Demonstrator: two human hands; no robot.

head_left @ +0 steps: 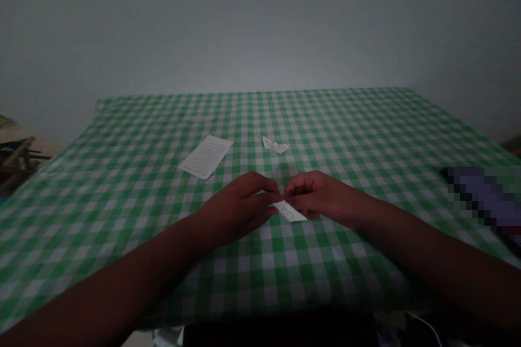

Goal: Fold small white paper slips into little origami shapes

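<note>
My forearms reach in from both sides, and my hands meet low over the gingham cloth (366,135), working at a paper strip (290,211). The strip slants out just below my fingers, with print along its face and one end tucked out of sight between my hands. My right hand (321,198) curls downward, its fingers closed on that hidden end in a pinch. My left hand (238,209) comes in knuckles up, its fingertips against the right's, but I cannot tell whether they grip the paper too. Ahead, well clear of my hands, lie a printed sheet (205,157) and a folded scrap (275,145). A blurred purple object (484,200) sits off to my right.
</note>
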